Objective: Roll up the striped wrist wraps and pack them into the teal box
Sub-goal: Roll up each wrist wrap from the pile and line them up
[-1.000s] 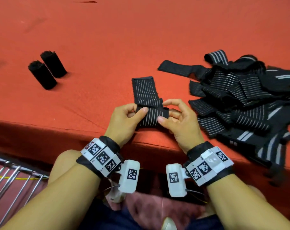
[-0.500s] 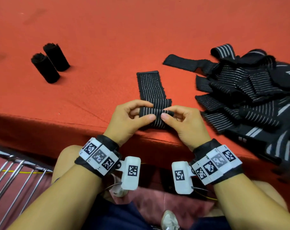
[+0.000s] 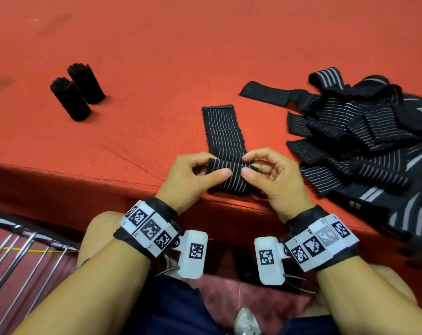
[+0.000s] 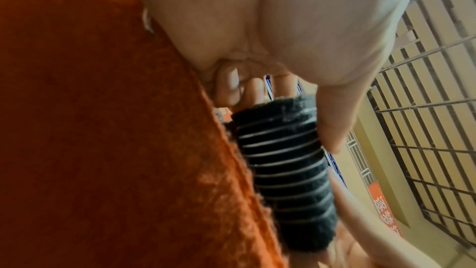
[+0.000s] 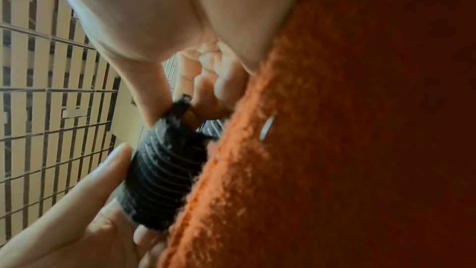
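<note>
Both hands pinch my striped wrap point(image 3: 227, 151) at the red table's point(image 3: 157, 56) near edge: left hand point(image 3: 190, 177) and right hand point(image 3: 275, 180) curl around its rolled end (two finished rolls point(image 3: 77, 93) stand far left).

An orange-red felt-like cloth point(image 3: 157, 56) covers the surface and drapes over its near edge. At the lower left of the head view stands a metal rack point(image 3: 17, 257). The wrist views show barred windows point(image 4: 425, 109) against pale yellowish walls.
</note>
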A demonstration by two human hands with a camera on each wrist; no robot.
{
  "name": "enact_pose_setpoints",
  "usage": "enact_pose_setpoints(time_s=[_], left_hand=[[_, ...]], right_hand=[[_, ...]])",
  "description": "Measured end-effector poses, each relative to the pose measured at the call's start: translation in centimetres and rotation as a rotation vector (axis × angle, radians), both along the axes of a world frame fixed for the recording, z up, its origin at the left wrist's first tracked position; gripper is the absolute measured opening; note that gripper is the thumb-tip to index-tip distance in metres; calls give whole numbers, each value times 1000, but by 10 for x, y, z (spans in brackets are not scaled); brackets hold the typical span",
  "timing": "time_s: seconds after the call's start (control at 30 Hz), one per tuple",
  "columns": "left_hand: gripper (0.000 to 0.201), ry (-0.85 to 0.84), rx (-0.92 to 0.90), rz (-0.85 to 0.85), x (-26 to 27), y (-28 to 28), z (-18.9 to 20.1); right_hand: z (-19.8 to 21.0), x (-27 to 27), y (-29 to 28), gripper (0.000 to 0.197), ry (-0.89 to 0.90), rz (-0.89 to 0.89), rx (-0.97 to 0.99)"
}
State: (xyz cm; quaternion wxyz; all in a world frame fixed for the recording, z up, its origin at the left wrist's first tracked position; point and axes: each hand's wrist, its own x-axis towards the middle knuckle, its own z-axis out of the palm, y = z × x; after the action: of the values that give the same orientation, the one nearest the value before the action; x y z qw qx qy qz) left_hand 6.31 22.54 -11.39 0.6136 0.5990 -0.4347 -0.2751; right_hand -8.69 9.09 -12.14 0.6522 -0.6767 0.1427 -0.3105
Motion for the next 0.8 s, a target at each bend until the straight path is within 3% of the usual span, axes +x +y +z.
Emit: enact_pose_setpoints(time_s=[0.1,0.13,0.27,0.4,0.6,0.67,0.8], left_hand=[[47,55,-12,-87,1,2,-2],[50,46,-10,-94,2,2,-1],[35,41,-10,-29,1,2,-4],[30,117,-24,74,1,3,-3],[27,25,-41,47,0,1,-6],[21,-29,-44,46,0,0,-6],[18,53,-37,-4,-4,1,-3]], right_hand=[[3,1,-1,15,-24,-11,99],[3,1,-1,15,-20,-14,93],[1,2,-1,12,17,14,-38],[-2,0,-1,29,107,63,-99],[0,2,-2,5,100,28,-178],[0,1,-3,13,106,12,-212],[0,1,-1,32,112,25,-162]])
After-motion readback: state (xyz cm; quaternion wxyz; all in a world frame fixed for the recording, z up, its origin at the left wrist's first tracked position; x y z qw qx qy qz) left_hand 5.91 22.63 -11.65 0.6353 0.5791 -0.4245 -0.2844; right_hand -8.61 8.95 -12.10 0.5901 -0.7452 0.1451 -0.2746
